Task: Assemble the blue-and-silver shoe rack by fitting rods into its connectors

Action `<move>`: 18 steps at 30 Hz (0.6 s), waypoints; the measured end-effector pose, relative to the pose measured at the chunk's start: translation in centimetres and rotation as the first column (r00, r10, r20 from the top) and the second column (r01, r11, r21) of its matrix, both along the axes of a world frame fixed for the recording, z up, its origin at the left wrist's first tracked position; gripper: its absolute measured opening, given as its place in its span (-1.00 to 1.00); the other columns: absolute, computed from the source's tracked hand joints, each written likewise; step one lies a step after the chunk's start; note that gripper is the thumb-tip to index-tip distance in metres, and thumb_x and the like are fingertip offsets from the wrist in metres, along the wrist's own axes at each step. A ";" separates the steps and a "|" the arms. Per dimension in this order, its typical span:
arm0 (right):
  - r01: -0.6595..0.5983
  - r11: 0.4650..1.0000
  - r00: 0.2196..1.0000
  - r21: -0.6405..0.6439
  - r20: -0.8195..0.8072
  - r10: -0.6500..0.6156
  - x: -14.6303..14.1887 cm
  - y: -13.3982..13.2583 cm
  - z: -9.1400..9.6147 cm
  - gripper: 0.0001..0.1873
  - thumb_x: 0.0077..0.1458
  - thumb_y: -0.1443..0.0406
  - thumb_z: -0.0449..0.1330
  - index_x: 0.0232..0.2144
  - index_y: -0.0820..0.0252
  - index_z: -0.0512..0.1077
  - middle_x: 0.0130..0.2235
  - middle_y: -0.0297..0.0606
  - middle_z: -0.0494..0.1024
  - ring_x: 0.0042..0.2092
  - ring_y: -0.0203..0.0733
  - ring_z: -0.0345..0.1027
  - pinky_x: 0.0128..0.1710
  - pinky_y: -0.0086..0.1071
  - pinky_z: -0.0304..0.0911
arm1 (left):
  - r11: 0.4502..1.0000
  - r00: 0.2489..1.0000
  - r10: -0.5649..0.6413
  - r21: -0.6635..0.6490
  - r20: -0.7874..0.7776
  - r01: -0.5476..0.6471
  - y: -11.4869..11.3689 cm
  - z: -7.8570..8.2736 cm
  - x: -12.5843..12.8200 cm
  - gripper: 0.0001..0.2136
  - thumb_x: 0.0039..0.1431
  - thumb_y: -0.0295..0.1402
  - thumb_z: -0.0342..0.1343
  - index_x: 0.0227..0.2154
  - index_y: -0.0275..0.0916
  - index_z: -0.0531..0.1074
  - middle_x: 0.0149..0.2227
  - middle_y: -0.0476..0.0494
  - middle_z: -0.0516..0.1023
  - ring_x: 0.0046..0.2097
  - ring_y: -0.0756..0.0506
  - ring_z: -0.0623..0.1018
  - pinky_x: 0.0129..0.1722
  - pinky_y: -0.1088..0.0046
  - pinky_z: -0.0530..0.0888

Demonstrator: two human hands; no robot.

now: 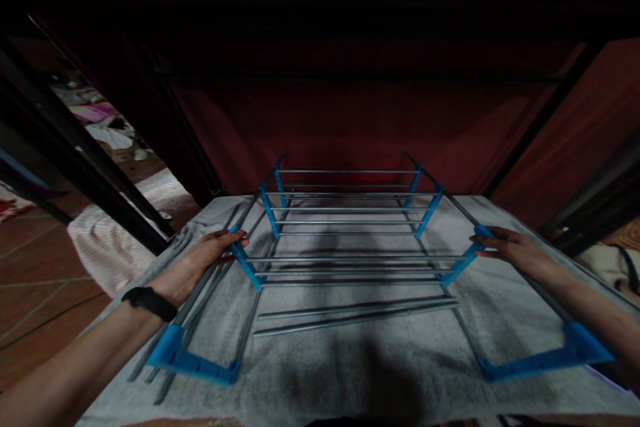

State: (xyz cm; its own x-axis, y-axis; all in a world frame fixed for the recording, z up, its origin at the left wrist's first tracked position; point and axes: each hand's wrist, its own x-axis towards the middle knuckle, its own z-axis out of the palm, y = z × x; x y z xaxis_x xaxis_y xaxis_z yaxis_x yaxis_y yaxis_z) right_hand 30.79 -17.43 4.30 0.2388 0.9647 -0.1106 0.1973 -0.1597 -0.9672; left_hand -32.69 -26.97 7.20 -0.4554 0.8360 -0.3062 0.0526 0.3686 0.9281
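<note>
A rack of grey metal tubes [350,259] with blue plastic brackets lies on a grey cloth [350,373]. My left hand [223,245] is closed round the top of a blue bracket [247,268] on the left side. Opposite it, the fingers of my right hand [507,248] grip the matching right bracket [459,269]. Crossbars join these two brackets and the pairs farther back. Nearest me, the left end bracket [200,368] and right end bracket [547,357] have no crossbars between them. Two loose tubes [350,321] lie on the cloth inside the frame.
Several more tubes [167,383] lie along the left side, partly beneath the frame. Behind the rack stands a dark red panel [340,120]. Dark posts [95,147] rise at the left, with a striped cloth [107,240] and tiled floor [45,280] beyond.
</note>
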 end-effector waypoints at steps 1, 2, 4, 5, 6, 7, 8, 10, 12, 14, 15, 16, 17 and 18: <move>0.000 1.000 1.000 -0.017 -0.010 0.000 0.0 0.0 0.1 -0.90 0.11 0.50 0.21 -0.35 0.32 0.53 -0.15 0.06 0.63 -0.25 -0.21 0.54 -0.28 -0.46 0.49 | 1.000 1.000 0.009 0.001 0.006 -0.009 0.0 0.0 0.1 -0.51 -0.12 -0.13 0.39 -0.11 -0.26 0.55 -0.15 -0.24 0.65 0.01 -0.20 0.57 -0.29 0.45 0.52; 0.000 1.000 1.000 -0.013 -0.009 0.000 0.0 0.1 0.0 -0.89 0.13 0.50 0.20 -0.34 0.33 0.53 -0.15 0.08 0.62 -0.25 -0.23 0.54 -0.27 -0.44 0.48 | 1.000 1.000 0.013 0.004 0.010 -0.013 0.0 0.0 0.1 -0.51 -0.12 -0.13 0.39 -0.11 -0.26 0.55 -0.15 -0.23 0.65 0.00 -0.20 0.58 -0.29 0.45 0.52; -0.008 1.000 1.000 0.002 -0.006 0.008 0.2 0.2 -0.2 -0.87 0.16 0.50 0.19 -0.30 0.36 0.55 -0.12 0.10 0.61 -0.25 -0.23 0.53 -0.24 -0.38 0.46 | 1.000 1.000 0.010 0.013 0.016 -0.010 0.1 -0.3 -0.1 -0.49 -0.16 -0.11 0.40 -0.13 -0.25 0.56 -0.17 -0.22 0.64 -0.03 -0.19 0.58 -0.28 0.44 0.52; -0.008 1.000 1.000 0.009 -0.005 0.008 0.4 0.3 -0.3 -0.87 0.16 0.50 0.19 -0.28 0.37 0.56 -0.11 0.12 0.61 -0.25 -0.23 0.53 -0.22 -0.34 0.46 | 1.000 1.000 0.005 0.019 0.016 -0.006 0.2 -0.5 -0.3 -0.47 -0.18 -0.09 0.41 -0.13 -0.25 0.57 -0.17 -0.21 0.64 -0.04 -0.19 0.58 -0.27 0.43 0.52; -0.004 1.000 1.000 0.015 -0.001 0.004 0.5 0.4 -0.5 -0.87 0.16 0.50 0.21 -0.26 0.38 0.57 -0.10 0.13 0.61 -0.24 -0.22 0.53 -0.21 -0.31 0.45 | 1.000 1.000 -0.001 0.023 0.015 0.001 0.3 -0.7 -0.5 -0.46 -0.20 -0.08 0.42 -0.12 -0.25 0.57 -0.18 -0.21 0.64 -0.06 -0.19 0.59 -0.26 0.41 0.52; -0.003 1.000 1.000 0.021 0.008 0.003 0.7 0.5 -0.8 -0.87 0.15 0.49 0.22 -0.25 0.40 0.57 -0.10 0.15 0.60 -0.23 -0.21 0.53 -0.21 -0.28 0.44 | 1.000 1.000 -0.003 0.026 0.013 0.002 0.3 -0.9 -0.6 -0.44 -0.20 -0.06 0.42 -0.11 -0.25 0.56 -0.19 -0.22 0.64 -0.08 -0.19 0.59 -0.26 0.40 0.52; -0.006 1.000 1.000 0.027 0.021 0.005 0.9 0.7 -0.9 -0.87 0.14 0.49 0.24 -0.25 0.42 0.58 -0.10 0.18 0.60 -0.22 -0.20 0.53 -0.20 -0.25 0.43 | 1.000 1.000 0.003 0.028 0.009 -0.004 0.4 -1.1 -0.7 -0.42 -0.21 -0.06 0.41 -0.10 -0.26 0.56 -0.20 -0.22 0.64 -0.10 -0.19 0.59 -0.27 0.39 0.52; -0.030 0.999 0.998 0.036 0.058 0.028 1.3 1.0 -1.2 -0.87 0.13 0.45 0.28 -0.25 0.45 0.59 -0.10 0.22 0.59 -0.23 -0.19 0.53 -0.21 -0.22 0.42 | 1.000 1.000 0.007 0.026 0.006 -0.007 0.5 -1.2 -0.8 -0.40 -0.19 -0.05 0.40 -0.06 -0.25 0.54 -0.23 -0.21 0.64 -0.13 -0.18 0.59 -0.29 0.39 0.50; -0.070 0.997 0.993 0.038 0.099 0.066 1.9 1.2 -1.2 -0.82 0.10 0.40 0.33 -0.24 0.45 0.60 -0.08 0.25 0.59 -0.24 -0.18 0.54 -0.23 -0.22 0.42 | 1.000 1.000 0.005 0.026 0.010 -0.005 0.4 -1.3 -0.7 -0.41 -0.17 -0.05 0.40 -0.06 -0.25 0.53 -0.26 -0.19 0.64 -0.16 -0.16 0.59 -0.30 0.40 0.49; -0.114 0.993 0.985 0.021 0.136 0.110 2.3 1.2 -1.0 -0.74 0.05 0.35 0.37 -0.20 0.44 0.61 -0.05 0.27 0.57 -0.22 -0.17 0.55 -0.23 -0.24 0.41 | 0.999 1.000 0.012 0.037 0.009 -0.012 0.3 -1.1 -0.4 -0.44 -0.15 -0.06 0.39 -0.08 -0.24 0.54 -0.29 -0.18 0.63 -0.19 -0.14 0.59 -0.32 0.42 0.49; -0.134 0.991 0.979 0.009 0.154 0.131 2.5 1.2 -0.8 -0.69 0.03 0.34 0.39 -0.17 0.43 0.61 -0.02 0.28 0.56 -0.20 -0.17 0.56 -0.23 -0.26 0.41 | 0.999 1.000 0.015 0.043 0.009 -0.015 0.2 -1.0 -0.3 -0.46 -0.14 -0.07 0.38 -0.10 -0.24 0.55 -0.30 -0.18 0.63 -0.20 -0.14 0.59 -0.33 0.42 0.49; -0.144 0.990 0.975 -0.002 0.172 0.142 2.7 1.1 -0.6 -0.65 0.02 0.33 0.39 -0.13 0.42 0.61 0.01 0.28 0.55 -0.19 -0.17 0.56 -0.23 -0.29 0.40 | 0.999 1.000 0.018 0.046 0.012 -0.019 0.1 -0.8 -0.1 -0.49 -0.13 -0.08 0.38 -0.11 -0.25 0.55 -0.31 -0.18 0.62 -0.22 -0.13 0.59 -0.35 0.43 0.49; -0.151 0.988 0.970 -0.011 0.190 0.151 2.7 1.0 -0.4 -0.61 0.02 0.32 0.39 -0.08 0.41 0.59 0.04 0.28 0.53 -0.17 -0.17 0.56 -0.22 -0.31 0.40 | 0.999 1.000 0.021 0.044 0.023 -0.022 0.0 -0.5 0.1 -0.51 -0.11 -0.11 0.38 -0.12 -0.25 0.55 -0.32 -0.17 0.62 -0.24 -0.13 0.59 -0.37 0.45 0.49; -0.155 0.988 0.966 -0.023 0.208 0.157 2.6 0.8 -0.2 -0.59 0.03 0.32 0.38 -0.05 0.39 0.58 0.07 0.28 0.51 -0.16 -0.19 0.56 -0.22 -0.33 0.39 | 0.999 0.999 0.018 0.036 0.045 -0.019 -0.1 -0.2 0.4 -0.54 -0.09 -0.15 0.37 -0.12 -0.25 0.55 -0.33 -0.16 0.61 -0.26 -0.11 0.59 -0.39 0.46 0.49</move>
State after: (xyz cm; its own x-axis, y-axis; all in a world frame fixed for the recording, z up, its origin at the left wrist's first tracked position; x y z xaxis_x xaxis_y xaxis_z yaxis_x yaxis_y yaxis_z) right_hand 33.43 -16.61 4.14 0.1041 0.9913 -0.0808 0.4175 -0.1173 -0.9011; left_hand -32.27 -27.10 7.01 -0.4574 0.8383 -0.2966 0.0041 0.3355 0.9420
